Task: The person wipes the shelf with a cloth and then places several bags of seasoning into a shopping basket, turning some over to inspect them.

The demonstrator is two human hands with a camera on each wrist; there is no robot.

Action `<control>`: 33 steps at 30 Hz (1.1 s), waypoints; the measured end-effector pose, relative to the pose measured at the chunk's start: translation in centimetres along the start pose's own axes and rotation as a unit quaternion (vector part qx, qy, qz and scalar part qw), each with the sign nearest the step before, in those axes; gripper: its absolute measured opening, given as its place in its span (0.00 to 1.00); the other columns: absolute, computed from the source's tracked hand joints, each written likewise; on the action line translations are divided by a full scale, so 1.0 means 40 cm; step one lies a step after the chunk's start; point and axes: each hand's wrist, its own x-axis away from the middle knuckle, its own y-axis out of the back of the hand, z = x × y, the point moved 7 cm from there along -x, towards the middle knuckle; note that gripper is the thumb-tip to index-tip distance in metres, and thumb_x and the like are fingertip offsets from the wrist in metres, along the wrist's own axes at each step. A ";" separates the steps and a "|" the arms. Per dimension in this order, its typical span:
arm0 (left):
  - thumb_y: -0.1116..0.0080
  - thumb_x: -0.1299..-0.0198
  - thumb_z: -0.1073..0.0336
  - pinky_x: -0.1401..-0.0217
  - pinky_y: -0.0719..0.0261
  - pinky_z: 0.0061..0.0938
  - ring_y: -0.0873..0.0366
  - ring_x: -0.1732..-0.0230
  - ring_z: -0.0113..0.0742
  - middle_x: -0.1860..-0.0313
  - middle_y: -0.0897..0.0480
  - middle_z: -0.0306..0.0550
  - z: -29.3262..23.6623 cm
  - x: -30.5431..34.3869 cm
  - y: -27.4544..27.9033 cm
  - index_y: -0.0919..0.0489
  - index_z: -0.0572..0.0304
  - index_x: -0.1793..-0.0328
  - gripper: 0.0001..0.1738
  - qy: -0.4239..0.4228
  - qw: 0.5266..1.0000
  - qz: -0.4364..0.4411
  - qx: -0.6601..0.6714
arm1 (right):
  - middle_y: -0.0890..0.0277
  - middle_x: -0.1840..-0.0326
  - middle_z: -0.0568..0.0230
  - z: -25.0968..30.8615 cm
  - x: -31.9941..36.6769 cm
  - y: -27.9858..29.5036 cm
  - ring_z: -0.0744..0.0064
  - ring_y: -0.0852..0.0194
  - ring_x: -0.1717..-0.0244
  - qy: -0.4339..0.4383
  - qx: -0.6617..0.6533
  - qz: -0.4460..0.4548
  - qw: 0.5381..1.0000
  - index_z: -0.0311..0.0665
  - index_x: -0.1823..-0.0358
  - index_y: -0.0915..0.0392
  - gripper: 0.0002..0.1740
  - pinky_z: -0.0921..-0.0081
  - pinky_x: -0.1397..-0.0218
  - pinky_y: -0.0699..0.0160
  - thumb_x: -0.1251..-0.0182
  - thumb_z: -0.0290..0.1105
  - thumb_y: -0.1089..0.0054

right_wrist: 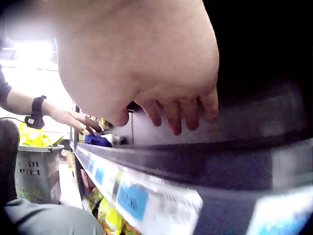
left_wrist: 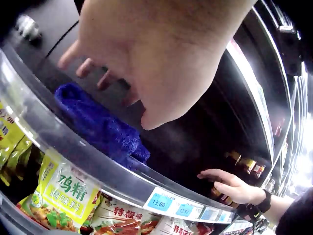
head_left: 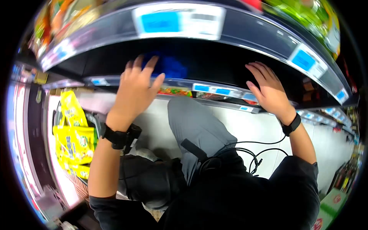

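A crumpled blue cloth [left_wrist: 98,125] with a fluffy, towel-like surface lies along the front edge of a dark shelf [left_wrist: 171,147]. Just above it is my left hand [head_left: 137,88], fingers spread and nothing in its grasp; in the head view its fingertips overlap the cloth [head_left: 170,67]. Farther right along the same shelf, my right hand [head_left: 268,87] reaches in over the front edge. Its fingers are extended, slightly bent, and hold nothing, as the right wrist view shows the hand [right_wrist: 142,68] palm down above the shelf surface.
Above runs another shelf edge with a price label [head_left: 178,22] and bagged goods. Below the front edge hang seasoning bags [left_wrist: 63,191]. On the left stands a grey basket [right_wrist: 39,171] with yellow bags [head_left: 74,142]. A black cable [head_left: 253,153] loops near the lap.
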 end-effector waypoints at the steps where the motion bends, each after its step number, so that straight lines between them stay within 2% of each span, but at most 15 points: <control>1: 0.47 0.33 0.54 0.30 0.37 0.49 0.37 0.32 0.68 0.32 0.32 0.65 0.026 -0.018 -0.044 0.31 0.58 0.30 0.28 0.029 0.997 0.061 -0.026 | 0.34 0.32 0.51 -0.022 0.032 -0.007 0.50 0.42 0.27 -0.013 0.025 -0.018 0.999 0.36 0.34 0.31 0.27 0.55 0.26 0.43 0.31 0.40 0.44; 4: 0.58 0.29 0.46 0.24 0.48 0.54 0.47 0.25 0.70 0.23 0.41 0.63 0.097 -0.059 -0.181 0.40 0.51 0.23 0.32 0.155 0.960 0.228 -0.057 | 0.38 0.27 0.50 -0.093 0.085 -0.125 0.52 0.48 0.23 -0.047 0.031 -0.066 0.996 0.36 0.33 0.31 0.27 0.51 0.22 0.54 0.30 0.41 0.48; 5: 0.58 0.32 0.39 0.24 0.50 0.58 0.51 0.25 0.75 0.22 0.46 0.65 0.149 -0.055 -0.245 0.43 0.47 0.21 0.37 -0.067 0.946 0.136 -0.287 | 0.38 0.27 0.50 -0.107 0.087 -0.147 0.52 0.48 0.23 -0.044 0.023 -0.076 0.996 0.36 0.33 0.31 0.28 0.51 0.22 0.54 0.30 0.42 0.48; 6: 0.58 0.35 0.33 0.24 0.52 0.62 0.55 0.24 0.80 0.20 0.50 0.67 0.160 -0.017 -0.319 0.45 0.43 0.19 0.42 -0.281 0.832 0.018 -0.478 | 0.38 0.27 0.50 -0.113 0.087 -0.166 0.53 0.48 0.23 -0.043 0.016 -0.085 0.995 0.36 0.34 0.30 0.28 0.51 0.22 0.54 0.30 0.43 0.48; 7: 0.60 0.30 0.41 0.22 0.55 0.58 0.55 0.23 0.74 0.19 0.52 0.63 0.144 -0.059 -0.307 0.42 0.43 0.22 0.35 -0.120 0.913 0.172 -0.351 | 0.36 0.28 0.51 -0.118 0.088 -0.181 0.53 0.46 0.24 -0.051 0.018 -0.107 0.993 0.37 0.35 0.28 0.27 0.51 0.22 0.52 0.31 0.45 0.47; 8: 0.61 0.26 0.49 0.20 0.57 0.54 0.56 0.21 0.69 0.18 0.54 0.58 0.121 -0.066 -0.297 0.40 0.44 0.24 0.27 0.053 0.924 0.319 -0.205 | 0.34 0.29 0.51 -0.120 0.082 -0.194 0.53 0.45 0.24 -0.056 0.022 -0.129 0.990 0.38 0.36 0.27 0.27 0.52 0.23 0.50 0.31 0.46 0.47; 9: 0.62 0.26 0.50 0.20 0.60 0.53 0.58 0.21 0.69 0.19 0.53 0.58 0.102 -0.077 -0.295 0.40 0.43 0.24 0.27 0.117 0.941 0.283 -0.141 | 0.30 0.32 0.53 -0.134 0.085 -0.217 0.53 0.41 0.26 -0.064 0.013 -0.157 0.985 0.39 0.41 0.23 0.26 0.53 0.26 0.43 0.34 0.48 0.45; 10: 0.59 0.28 0.44 0.19 0.62 0.53 0.60 0.20 0.68 0.18 0.54 0.58 0.109 -0.087 -0.316 0.45 0.42 0.21 0.33 0.093 0.922 0.332 -0.177 | 0.26 0.37 0.56 -0.133 0.082 -0.217 0.55 0.35 0.30 -0.065 0.003 -0.194 0.979 0.40 0.45 0.20 0.25 0.57 0.30 0.36 0.36 0.49 0.42; 12: 0.57 0.30 0.40 0.19 0.62 0.52 0.64 0.19 0.67 0.18 0.56 0.60 0.075 -0.118 -0.322 0.50 0.41 0.18 0.38 0.118 0.954 0.262 -0.087 | 0.22 0.41 0.60 -0.134 0.084 -0.248 0.59 0.30 0.34 -0.048 0.001 -0.242 0.969 0.41 0.50 0.17 0.23 0.62 0.34 0.31 0.38 0.50 0.41; 16: 0.55 0.32 0.39 0.19 0.63 0.51 0.67 0.18 0.65 0.18 0.59 0.63 -0.059 -0.177 -0.358 0.51 0.42 0.18 0.40 0.059 0.938 0.331 -0.082 | 0.19 0.48 0.70 -0.139 0.110 -0.302 0.68 0.21 0.47 -0.056 0.012 -0.314 0.948 0.47 0.55 0.15 0.18 0.70 0.48 0.26 0.42 0.48 0.38; 18: 0.56 0.30 0.43 0.19 0.64 0.51 0.69 0.18 0.63 0.18 0.60 0.62 -0.154 -0.212 -0.387 0.51 0.43 0.18 0.38 -0.028 0.926 0.366 -0.087 | 0.24 0.65 0.75 -0.132 0.137 -0.313 0.75 0.26 0.66 -0.032 0.036 -0.405 0.913 0.51 0.62 0.16 0.11 0.73 0.60 0.32 0.44 0.44 0.35; 19: 0.48 0.33 0.47 0.19 0.62 0.54 0.68 0.18 0.65 0.19 0.57 0.65 -0.180 -0.226 -0.416 0.48 0.46 0.18 0.40 -0.099 0.933 0.337 -0.071 | 0.26 0.67 0.76 -0.137 0.148 -0.334 0.75 0.27 0.65 -0.027 0.019 -0.407 0.913 0.51 0.64 0.19 0.10 0.74 0.59 0.33 0.45 0.43 0.35; 23: 0.48 0.32 0.57 0.20 0.62 0.58 0.67 0.18 0.64 0.19 0.55 0.61 -0.282 -0.260 -0.483 0.46 0.47 0.19 0.36 -0.232 0.919 0.314 -0.044 | 0.28 0.68 0.75 -0.132 0.158 -0.359 0.74 0.30 0.66 -0.016 -0.011 -0.442 0.897 0.50 0.71 0.26 0.09 0.75 0.60 0.34 0.47 0.40 0.35; 30: 0.51 0.30 0.60 0.21 0.63 0.59 0.65 0.18 0.63 0.18 0.53 0.57 -0.416 -0.317 -0.567 0.44 0.46 0.20 0.33 -0.322 0.898 0.299 0.031 | 0.26 0.67 0.76 -0.132 0.152 -0.389 0.75 0.28 0.66 -0.017 -0.017 -0.475 0.880 0.50 0.72 0.26 0.08 0.76 0.63 0.35 0.47 0.40 0.34; 33: 0.54 0.29 0.60 0.19 0.62 0.52 0.67 0.18 0.60 0.17 0.56 0.53 -0.501 -0.344 -0.597 0.44 0.44 0.20 0.31 -0.315 0.892 0.322 0.029 | 0.26 0.67 0.74 -0.134 0.147 -0.401 0.74 0.28 0.66 -0.006 -0.019 -0.480 0.877 0.50 0.73 0.26 0.09 0.76 0.62 0.35 0.46 0.40 0.34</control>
